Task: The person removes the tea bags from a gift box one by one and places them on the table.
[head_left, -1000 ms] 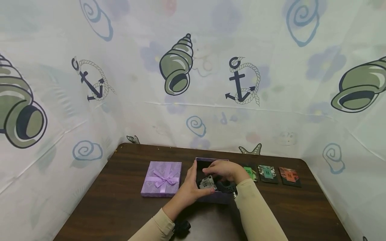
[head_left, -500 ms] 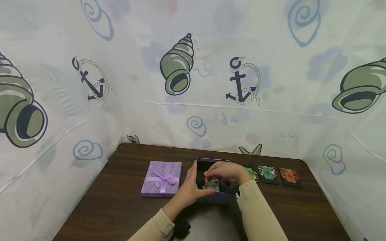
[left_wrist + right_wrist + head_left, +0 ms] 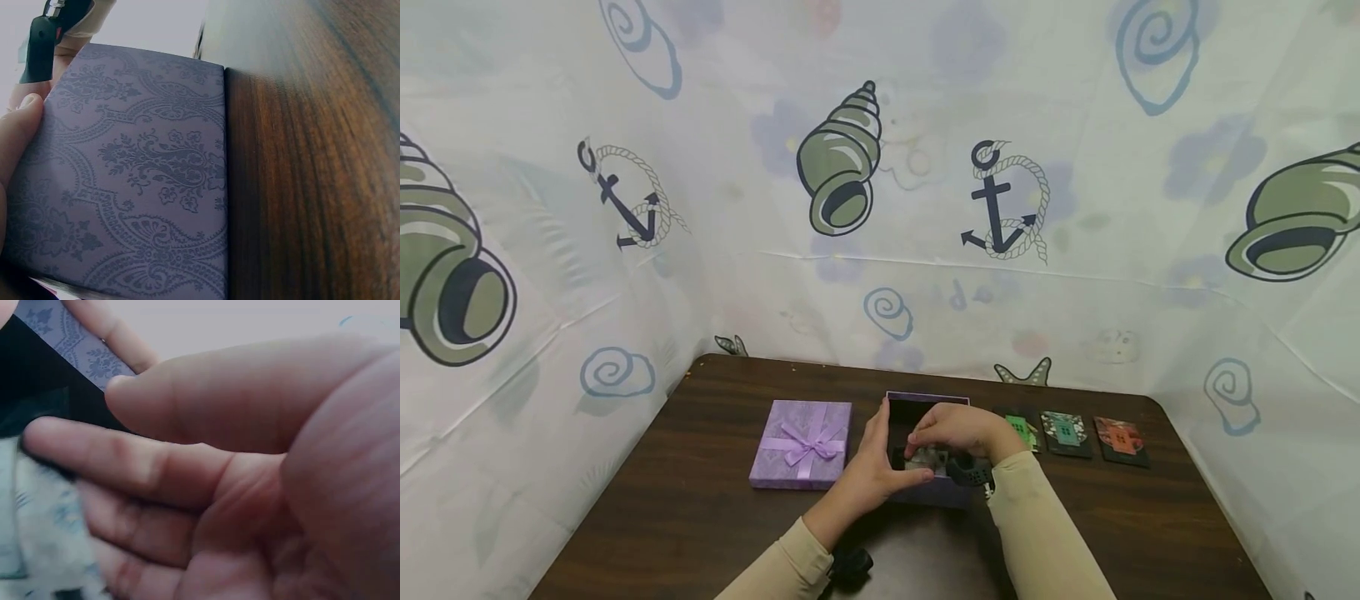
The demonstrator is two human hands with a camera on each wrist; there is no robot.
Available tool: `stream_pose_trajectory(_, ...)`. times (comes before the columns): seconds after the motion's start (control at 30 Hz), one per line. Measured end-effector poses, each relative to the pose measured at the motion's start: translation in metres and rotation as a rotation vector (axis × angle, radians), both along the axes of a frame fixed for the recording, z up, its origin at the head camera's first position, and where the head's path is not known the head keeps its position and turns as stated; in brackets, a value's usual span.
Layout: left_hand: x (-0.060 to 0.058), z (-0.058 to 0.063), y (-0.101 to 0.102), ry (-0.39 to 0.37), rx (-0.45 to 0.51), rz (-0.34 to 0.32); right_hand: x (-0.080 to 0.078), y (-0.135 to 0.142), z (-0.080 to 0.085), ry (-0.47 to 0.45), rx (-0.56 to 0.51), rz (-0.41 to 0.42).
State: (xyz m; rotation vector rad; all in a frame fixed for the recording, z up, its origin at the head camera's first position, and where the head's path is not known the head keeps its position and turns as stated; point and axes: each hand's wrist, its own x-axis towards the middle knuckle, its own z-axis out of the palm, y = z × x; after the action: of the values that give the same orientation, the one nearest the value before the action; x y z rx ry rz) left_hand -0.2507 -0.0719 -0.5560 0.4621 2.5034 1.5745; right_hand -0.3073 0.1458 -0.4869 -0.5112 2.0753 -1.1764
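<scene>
The purple gift box (image 3: 934, 493) stands lidless on the table, its inside black. My left hand (image 3: 871, 467) holds its near left corner, fingers along the left wall and thumb across the near rim; the left wrist view shows the thumb at the edge of the patterned wall (image 3: 144, 169). Over the box, my right hand (image 3: 958, 429) reaches in with the index finger extended. Its fingertip touches the edge of a pale grey, printed flat piece (image 3: 50, 512) inside. In the right wrist view, the thumb is apart from that finger. The flat piece's exact kind is unclear.
The purple lid (image 3: 802, 444) with its ribbon bow lies left of the box. On the right, flat dark-backed pieces lie in a row: green (image 3: 1022, 432), teal (image 3: 1066, 434) and orange (image 3: 1121, 441). A patterned cloth (image 3: 925, 292) hangs behind the table (image 3: 700, 517).
The grey piece, tilted in the box a second ago, now lies flatter and lower. My right hand has shifted slightly, its fingertip following the piece down. My left hand has stayed on the box.
</scene>
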Motion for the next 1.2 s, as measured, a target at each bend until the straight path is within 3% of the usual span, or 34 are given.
stream_pose_trajectory(0.27,0.001,0.002,0.000,-0.007,0.004,0.011,0.001,0.005,-0.003,-0.043,-0.117,-0.074)
stream_pose_trajectory(0.57,0.000,0.001,0.001,0.005,0.000,0.017,0.002,0.007,-0.004,-0.068,-0.185,-0.074)
stream_pose_trajectory(1.2,0.001,0.003,0.000,0.001,0.018,0.003,0.004,0.013,-0.013,0.070,-0.267,-0.098)
